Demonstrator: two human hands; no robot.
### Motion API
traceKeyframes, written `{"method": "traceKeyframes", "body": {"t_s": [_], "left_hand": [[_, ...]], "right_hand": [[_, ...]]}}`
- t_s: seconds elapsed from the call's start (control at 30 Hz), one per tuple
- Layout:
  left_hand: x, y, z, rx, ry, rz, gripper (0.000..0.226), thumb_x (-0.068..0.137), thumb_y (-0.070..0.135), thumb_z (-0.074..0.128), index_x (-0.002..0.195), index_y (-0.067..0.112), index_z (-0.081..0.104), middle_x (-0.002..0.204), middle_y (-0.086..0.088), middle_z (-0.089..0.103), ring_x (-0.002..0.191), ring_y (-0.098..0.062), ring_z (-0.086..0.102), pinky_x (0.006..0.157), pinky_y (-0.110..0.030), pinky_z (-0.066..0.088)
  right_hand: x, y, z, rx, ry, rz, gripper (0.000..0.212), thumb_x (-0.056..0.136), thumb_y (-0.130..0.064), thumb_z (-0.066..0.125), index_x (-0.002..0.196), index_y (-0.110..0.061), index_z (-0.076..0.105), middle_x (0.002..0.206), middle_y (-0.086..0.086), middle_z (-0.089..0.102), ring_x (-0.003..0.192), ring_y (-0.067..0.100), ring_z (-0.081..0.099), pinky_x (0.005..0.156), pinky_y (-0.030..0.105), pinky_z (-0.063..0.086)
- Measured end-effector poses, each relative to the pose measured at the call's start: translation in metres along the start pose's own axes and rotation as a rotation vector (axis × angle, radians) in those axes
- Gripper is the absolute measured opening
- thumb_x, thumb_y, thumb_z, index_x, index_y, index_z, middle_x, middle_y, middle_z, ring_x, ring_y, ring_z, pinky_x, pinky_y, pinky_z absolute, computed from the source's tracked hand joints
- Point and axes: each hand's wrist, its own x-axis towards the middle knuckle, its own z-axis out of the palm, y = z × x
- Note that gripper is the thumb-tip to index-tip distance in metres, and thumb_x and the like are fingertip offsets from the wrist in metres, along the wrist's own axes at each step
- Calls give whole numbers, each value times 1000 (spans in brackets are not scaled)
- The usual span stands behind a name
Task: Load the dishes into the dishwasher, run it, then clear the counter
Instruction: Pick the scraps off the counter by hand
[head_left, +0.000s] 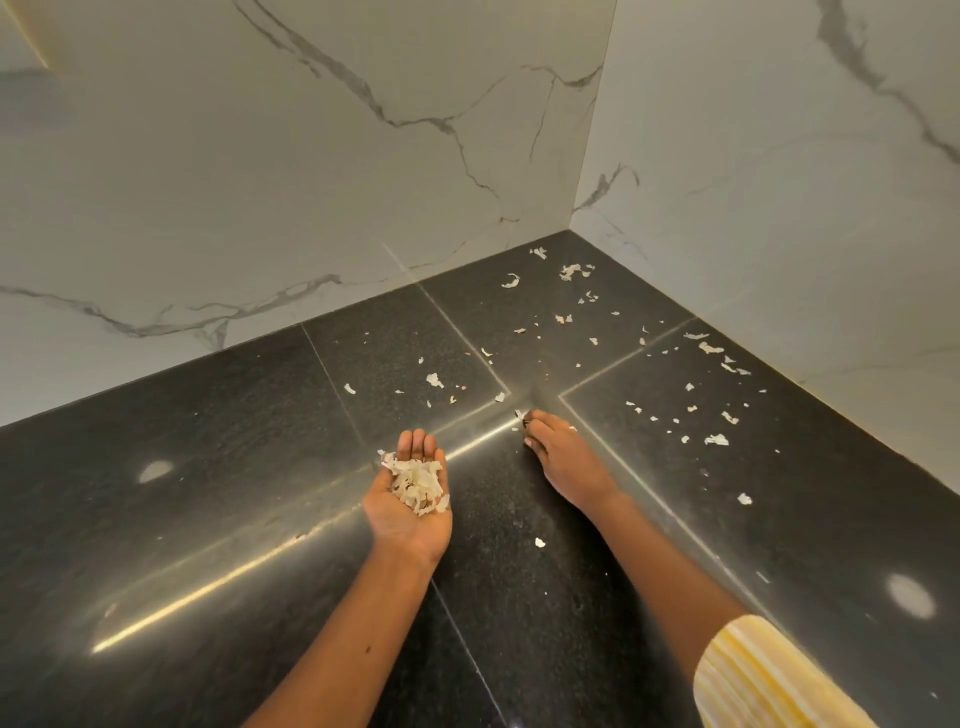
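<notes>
Striped in yellow and cream, my right sleeve (758, 675) fills the bottom right corner, and both bare forearms reach out from there over the black speckled stone counter (234, 467).

My left hand (402, 514) hovers palm up just above the counter, fingers nearly straight and close together, cupped only a little. It carries a pile of peel scraps (418, 483), pale and papery, heaped across the palm and the base of the fingers, with a few bits hanging over the thumb side.

My right hand (558, 457) lies farther out and to the right, palm down, close to where the counter's seams meet. Its fingertips are drawn together and pinch a small white scrap (520, 414) right at the surface.

More loose scraps (571, 271) are scattered over the far corner of the counter, thickest toward the right wall and the back corner. One bigger flake (717, 440) sits to the right of my right hand, another (744, 499) nearer the counter's right edge, and a single bit (540, 543) rests between my two forearms.

White marble-look wall panels (260, 182) with grey veins rise behind the counter and along its right side, meeting in the corner. Two soft light reflections (910, 596) shine on the polished stone.
</notes>
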Motion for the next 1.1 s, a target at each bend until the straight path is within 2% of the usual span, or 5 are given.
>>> {"method": "traceKeyframes", "body": {"t_s": [0.43,0.67,0.77,0.87,1.1], "left_hand": [[-40,-42,-19,-5,-16,-78,41,100,22,27,92,7,64,83,-5,68,83,-15,62,77,-27,50],[-69,-70,-34,-4,-14,-101,38,98,21,29,90,9,64,81,-4,67,82,-16,61,80,-26,49],[-80,-82,-42,-3,-15,-109,39,99,22,29,89,9,64,82,-4,67,82,-16,61,81,-26,48],[-91,-96,-49,14,-34,-121,38,99,22,30,91,8,64,80,-5,69,83,-16,62,78,-26,49],[-114,-115,-65,-34,-92,-148,37,99,25,31,90,7,62,83,-8,64,82,-18,59,82,-32,48]], "right_hand": [[-93,-30,12,-86,17,247,63,85,11,37,144,-10,31,154,5,23,143,15,17,113,17,3],[-149,-41,9,-40,281,241,42,82,15,44,116,1,62,125,10,60,115,22,57,100,23,39],[-156,-44,1,427,523,595,27,83,9,56,97,-6,73,100,6,72,89,14,65,79,4,42],[-162,-53,-9,1277,571,838,17,83,10,58,89,-1,69,77,3,72,77,12,65,68,14,52],[-187,-99,-25,2044,479,652,19,82,13,48,85,1,62,81,11,70,75,17,70,71,24,58]]}}
